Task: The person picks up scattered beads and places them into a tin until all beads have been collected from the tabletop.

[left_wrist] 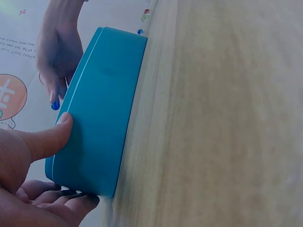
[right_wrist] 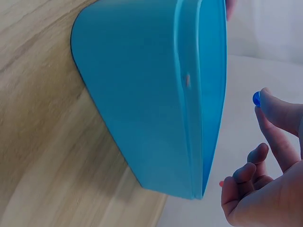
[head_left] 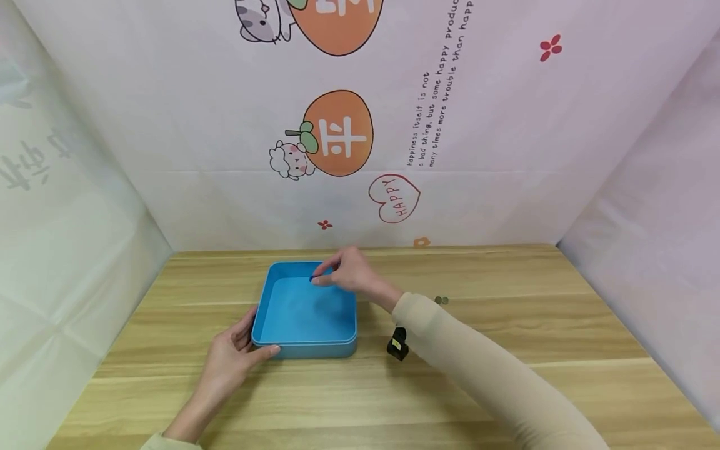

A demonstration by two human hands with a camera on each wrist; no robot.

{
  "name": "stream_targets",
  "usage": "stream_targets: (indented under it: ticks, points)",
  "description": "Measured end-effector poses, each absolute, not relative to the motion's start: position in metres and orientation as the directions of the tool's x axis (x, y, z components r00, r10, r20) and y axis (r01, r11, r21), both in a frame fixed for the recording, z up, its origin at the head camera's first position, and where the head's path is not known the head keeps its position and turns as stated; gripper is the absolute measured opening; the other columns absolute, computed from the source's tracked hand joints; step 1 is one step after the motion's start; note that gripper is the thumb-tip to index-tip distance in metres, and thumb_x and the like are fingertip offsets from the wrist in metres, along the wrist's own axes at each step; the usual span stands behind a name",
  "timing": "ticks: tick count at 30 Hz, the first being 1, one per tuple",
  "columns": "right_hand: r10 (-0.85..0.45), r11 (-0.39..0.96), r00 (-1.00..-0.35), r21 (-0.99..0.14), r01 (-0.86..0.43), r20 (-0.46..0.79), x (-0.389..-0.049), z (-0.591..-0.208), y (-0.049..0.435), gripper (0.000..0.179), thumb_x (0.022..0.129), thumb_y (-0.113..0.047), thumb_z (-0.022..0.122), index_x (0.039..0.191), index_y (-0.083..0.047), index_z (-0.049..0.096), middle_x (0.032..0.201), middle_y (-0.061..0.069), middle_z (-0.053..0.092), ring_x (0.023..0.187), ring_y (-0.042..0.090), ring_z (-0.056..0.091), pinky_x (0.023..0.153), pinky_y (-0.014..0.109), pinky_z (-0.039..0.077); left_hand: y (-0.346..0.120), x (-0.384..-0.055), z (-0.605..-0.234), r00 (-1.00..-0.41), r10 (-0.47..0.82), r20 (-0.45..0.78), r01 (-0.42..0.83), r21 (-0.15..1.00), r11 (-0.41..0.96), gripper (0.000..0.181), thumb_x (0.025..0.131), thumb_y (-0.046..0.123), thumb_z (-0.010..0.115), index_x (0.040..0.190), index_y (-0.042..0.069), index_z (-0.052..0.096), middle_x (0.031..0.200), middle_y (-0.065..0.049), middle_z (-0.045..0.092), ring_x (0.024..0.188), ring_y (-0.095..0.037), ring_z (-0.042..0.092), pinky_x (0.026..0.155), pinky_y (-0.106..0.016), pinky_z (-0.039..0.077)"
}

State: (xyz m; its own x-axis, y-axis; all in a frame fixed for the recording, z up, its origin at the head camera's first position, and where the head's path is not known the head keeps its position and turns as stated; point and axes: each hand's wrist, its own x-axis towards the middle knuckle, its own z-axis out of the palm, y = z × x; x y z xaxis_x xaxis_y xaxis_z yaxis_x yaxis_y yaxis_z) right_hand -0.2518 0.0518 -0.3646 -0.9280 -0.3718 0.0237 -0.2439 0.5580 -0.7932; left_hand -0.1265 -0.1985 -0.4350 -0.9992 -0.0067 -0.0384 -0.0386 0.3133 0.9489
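Note:
A square, open-topped blue plastic box [head_left: 317, 350] stands on the wooden table. My left hand [head_left: 230, 353] grips its near left corner, the thumb on the front wall and the fingers along the left side. Above the box's far part, my right hand [head_left: 353, 272] pinches a small blue glass marble [right_wrist: 256, 99] between thumb and forefinger. The other fingers of that hand are loosely curled in the right wrist view. In the head view, the part of the box floor that shows is bare, and the right hand hides its far right corner.
Two small round marbles [head_left: 441, 300] lie on the table right of the box. A red marble [left_wrist: 147, 11] and a blue marble [left_wrist: 140, 31] show beyond the box. A black object with a yellow label [head_left: 397, 344] shows beside the right sleeve. Printed cloth [head_left: 225, 206] hangs behind.

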Motion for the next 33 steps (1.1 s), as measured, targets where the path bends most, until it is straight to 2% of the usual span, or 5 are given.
stream_targets:
  ticks: [6,10,18,33]
  points:
    - [-0.390,0.570,-0.921,-0.781,-0.257,0.018,-0.250,-0.368,0.042,0.009,0.091,-0.022,0.087,0.095,-0.014,0.087,0.088,-0.001,0.067,0.080,0.021,0.052,0.061,0.027,0.037,-0.199,-0.127,-0.435,-0.999,-0.008,-0.043,-0.043,0.947,0.319,0.098,0.088,0.012,0.089,0.164,-0.002,0.029,0.168,-0.023,0.028,0.152,-0.036,0.033,0.113,-0.038,0.042]
    - [-0.406,0.566,-0.914,-0.781,-0.265,0.016,-0.249,-0.370,0.037,0.009,0.091,-0.020,0.087,0.096,-0.013,0.087,0.088,-0.002,0.066,0.082,0.019,0.053,0.063,0.026,0.039,-0.198,-0.127,-0.434,-0.999,-0.009,-0.044,-0.044,0.947,0.317,0.098,0.088,0.013,0.089,0.164,-0.002,0.029,0.168,-0.022,0.028,0.152,-0.035,0.033,0.112,-0.038,0.042]
    - [-0.392,0.555,-0.920,-0.796,-0.242,0.007,-0.247,-0.377,0.029,0.008,0.089,-0.020,0.089,0.094,-0.013,0.087,0.082,0.003,0.064,0.079,0.019,0.052,0.063,0.028,0.038,-0.198,-0.127,-0.434,-0.999,-0.013,-0.051,-0.052,0.951,0.305,0.098,0.088,0.012,0.089,0.164,-0.001,0.029,0.168,-0.021,0.028,0.152,-0.035,0.033,0.112,-0.037,0.042]
    - [-0.366,0.597,-0.930,-0.767,-0.233,-0.003,-0.248,-0.382,0.020,0.011,0.091,-0.023,0.087,0.097,-0.014,0.087,0.085,-0.001,0.064,0.083,0.018,0.052,0.063,0.028,0.039,-0.198,-0.127,-0.435,-0.998,-0.022,-0.064,-0.068,0.948,0.312,0.097,0.089,0.012,0.088,0.164,-0.001,0.029,0.168,-0.022,0.029,0.152,-0.035,0.033,0.112,-0.038,0.043]
